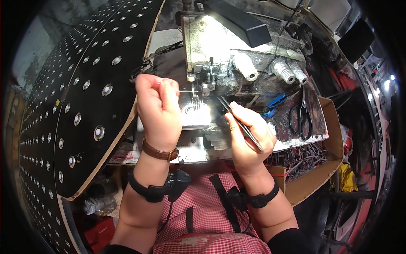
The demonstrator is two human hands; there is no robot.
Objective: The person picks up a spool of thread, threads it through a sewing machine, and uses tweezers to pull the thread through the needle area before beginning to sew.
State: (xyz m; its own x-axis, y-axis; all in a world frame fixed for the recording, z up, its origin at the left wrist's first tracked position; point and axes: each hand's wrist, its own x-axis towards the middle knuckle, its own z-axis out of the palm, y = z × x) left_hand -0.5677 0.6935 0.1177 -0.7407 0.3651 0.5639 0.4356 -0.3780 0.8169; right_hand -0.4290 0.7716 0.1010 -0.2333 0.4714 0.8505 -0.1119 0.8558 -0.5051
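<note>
My left hand [156, 101] is closed in a pinch just left of the needle area of a sewing machine [203, 40]. A thin pale thread [185, 91] runs from its fingertips toward the needle and presser foot [196, 99]. Dark metal tweezers [249, 134] are gripped in my right hand [253, 135], to the right of the presser foot. Their tips [221, 100] point up and left toward the needle area, apart from my left hand. Under the needle lies the brightly lit needle plate [196, 115].
Studded black panel [91, 114] flanks the left side. White thread cones [245, 66] lie on the machine's right. Black-handled scissors [300, 120] and a blue tool [275, 104] rest nearby. A cardboard box [313, 184] with tangled cords [304, 158] stands below the table edge.
</note>
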